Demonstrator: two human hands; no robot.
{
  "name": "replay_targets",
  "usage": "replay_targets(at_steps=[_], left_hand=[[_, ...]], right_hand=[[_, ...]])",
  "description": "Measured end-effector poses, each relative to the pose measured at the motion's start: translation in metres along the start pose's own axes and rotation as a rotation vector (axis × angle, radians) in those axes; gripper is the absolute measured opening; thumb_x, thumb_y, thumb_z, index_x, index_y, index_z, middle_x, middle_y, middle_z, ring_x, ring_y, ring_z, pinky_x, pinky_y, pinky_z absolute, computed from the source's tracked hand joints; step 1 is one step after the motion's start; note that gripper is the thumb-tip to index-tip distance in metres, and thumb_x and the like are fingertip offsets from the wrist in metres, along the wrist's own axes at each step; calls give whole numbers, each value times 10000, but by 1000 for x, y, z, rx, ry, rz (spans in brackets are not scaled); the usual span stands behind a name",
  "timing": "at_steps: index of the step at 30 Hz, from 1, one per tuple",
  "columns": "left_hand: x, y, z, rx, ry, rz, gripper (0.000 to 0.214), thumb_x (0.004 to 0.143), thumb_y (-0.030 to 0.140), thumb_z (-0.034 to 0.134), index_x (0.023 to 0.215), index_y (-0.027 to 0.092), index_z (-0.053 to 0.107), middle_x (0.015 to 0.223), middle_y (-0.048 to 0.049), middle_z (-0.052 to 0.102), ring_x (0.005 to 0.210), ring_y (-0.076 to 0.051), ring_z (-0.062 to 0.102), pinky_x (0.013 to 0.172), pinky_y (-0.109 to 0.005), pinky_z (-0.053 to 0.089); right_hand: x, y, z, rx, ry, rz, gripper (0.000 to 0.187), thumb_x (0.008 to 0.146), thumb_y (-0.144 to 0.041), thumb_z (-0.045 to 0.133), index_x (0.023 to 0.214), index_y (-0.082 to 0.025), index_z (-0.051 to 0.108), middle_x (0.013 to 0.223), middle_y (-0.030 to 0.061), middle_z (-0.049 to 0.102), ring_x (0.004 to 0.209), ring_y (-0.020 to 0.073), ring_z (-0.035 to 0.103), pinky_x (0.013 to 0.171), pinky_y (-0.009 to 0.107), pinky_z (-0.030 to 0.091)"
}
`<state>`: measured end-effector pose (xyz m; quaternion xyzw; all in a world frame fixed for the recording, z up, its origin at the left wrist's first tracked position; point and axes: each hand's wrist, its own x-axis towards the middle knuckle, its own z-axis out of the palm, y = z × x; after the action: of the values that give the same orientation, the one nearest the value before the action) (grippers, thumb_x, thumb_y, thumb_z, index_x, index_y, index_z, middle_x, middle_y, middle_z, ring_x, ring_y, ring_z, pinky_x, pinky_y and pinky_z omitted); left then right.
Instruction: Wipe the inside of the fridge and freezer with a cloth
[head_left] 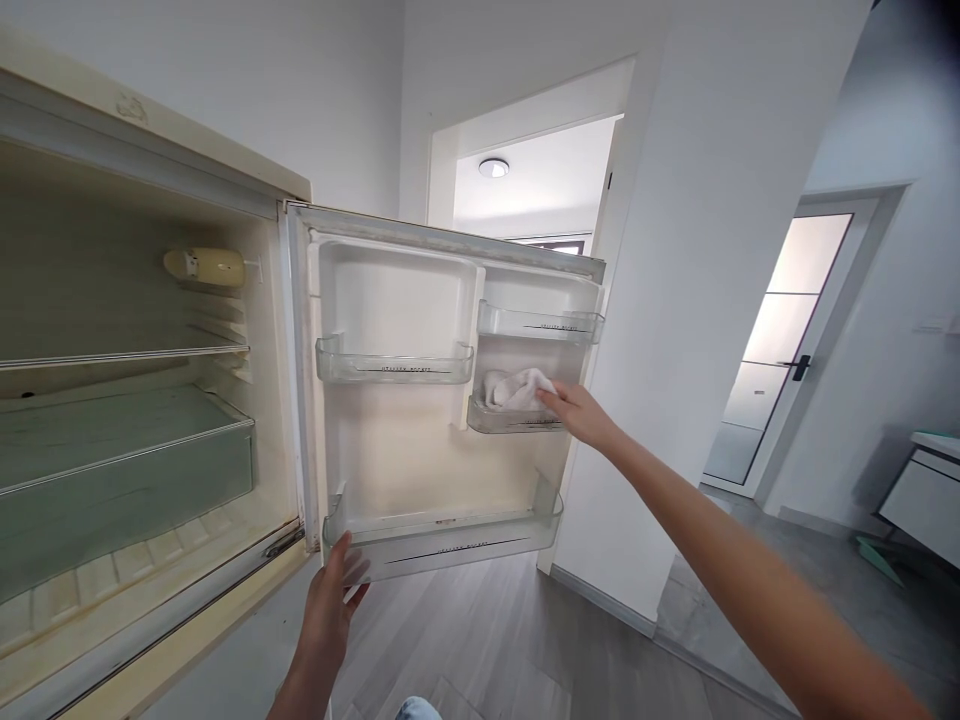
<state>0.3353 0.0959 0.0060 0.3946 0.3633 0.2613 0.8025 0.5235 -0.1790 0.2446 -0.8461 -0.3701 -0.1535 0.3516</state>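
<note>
**Cloth in the middle door bin, fridge door held open**

The right hand (577,412) reached into the small middle bin (491,422) of the open fridge door (390,460). Its grip was closed lightly on the edge of a white cloth (514,388), which lay bunched inside that bin. The left hand (334,600) had its grip curled round the near corner of the bottom door shelf (450,545), steadying the door.

Judging by the cloth's place, the wiping looked midway. The door's pale inner face showed yellowish staining low down. The upper bins (394,368) and the bottom shelf gave no clear sign of being done.

The cabinet's glass shelves (127,430) held no food. Beyond lay white walls, a grey plank floor (510,630), a lit ceiling lamp (493,168) through a doorway, and a glazed door (787,350) on the right.
</note>
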Motion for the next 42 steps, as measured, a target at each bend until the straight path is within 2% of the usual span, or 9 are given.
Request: replay_targets(at_steps=[4,9,13,15,19,24,29,33,42], left_hand=[[-2,1,0,12,4,-7,667,532,622,702,1075,268,543,1202,-38,560,1004,-183,555,1053,-461,426],[-6,4,-1,27,-5,-7,751,533,651,683,1164,282,511,1286,-58,528,1089,-212,538,1075,-469,408],[-4,3,0,26,6,-15,723,528,643,692,1132,282,528,1230,-57,552,1103,-219,534,1064,-469,414],[-3,2,0,18,7,-12,696,521,641,698,1095,280,539,1182,-47,566,1084,-209,538,1061,-464,414],[-1,-1,1,-7,6,-3,637,525,627,704,1040,284,553,1129,-25,570,1026,-185,550,1059,-462,408],[0,-1,-1,1,8,-5,672,534,624,699,1091,282,540,1191,-40,563,1046,-192,543,1042,-459,419],[0,0,-2,15,-8,1,718,538,638,687,1143,287,521,1295,-50,523,1089,-205,528,1025,-457,426],[0,0,0,10,3,2,734,540,639,684,1160,285,515,1318,-49,512,1091,-203,525,1010,-447,433],[-2,1,-2,15,-24,-5,762,541,639,686,1208,323,496,1301,-40,525,1115,-207,529,1015,-442,433]], right_hand=[[3,30,-13,523,276,181,337,705,-520,590,750,-187,575,725,19,616,726,201,565,632,303,437],[-7,35,-36,1045,982,273,214,676,-310,622,833,-170,580,817,9,593,740,145,551,594,266,459],[-37,31,-39,885,1479,-11,162,756,-283,559,860,-162,585,843,19,564,812,147,551,729,299,469],[-52,35,-26,626,1582,-141,214,790,-324,534,911,-162,605,861,26,573,863,166,554,824,328,449],[-57,59,20,322,1343,-62,290,811,-363,490,982,-165,614,883,32,585,879,196,550,888,386,425],[-31,67,81,436,989,21,464,865,-368,406,1272,-166,501,1237,110,561,1169,226,498,1036,457,342],[-19,39,111,327,1059,-100,485,919,-290,326,1390,-206,408,1521,98,290,1418,203,212,1154,485,160],[-22,25,128,136,1086,-135,483,925,-283,338,1396,-209,414,1528,112,284,1453,256,65,1133,597,75],[-32,-21,183,-46,825,-392,532,905,-209,360,1434,-260,364,1498,93,352,1448,298,94,1114,617,130]])
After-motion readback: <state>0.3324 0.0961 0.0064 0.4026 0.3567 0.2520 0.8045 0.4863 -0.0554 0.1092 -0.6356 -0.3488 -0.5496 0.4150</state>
